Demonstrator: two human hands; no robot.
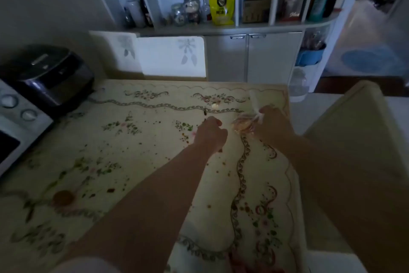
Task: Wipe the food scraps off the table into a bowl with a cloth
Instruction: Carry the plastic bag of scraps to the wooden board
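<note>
The table (155, 175) wears a cream floral cloth dotted with small brown food scraps (183, 137). A larger round brown scrap (63, 198) lies near the front left, and a pale round piece (215, 106) sits farther back. My left hand (211, 134) reaches over the middle of the table with its fingers curled; I cannot make out anything in it. To its right, my right hand (273, 123) grips a clear plastic bag (243, 124) of yellowish food by its twisted neck. No wiping cloth or bowl shows.
A black rice cooker (51, 73) and a grey toaster oven (17, 122) stand at the table's left edge. A chair back with white covers (170, 56) is behind the table. Shelves with jars and bottles (199, 5) line the wall. A beige chair (354, 135) stands at the right.
</note>
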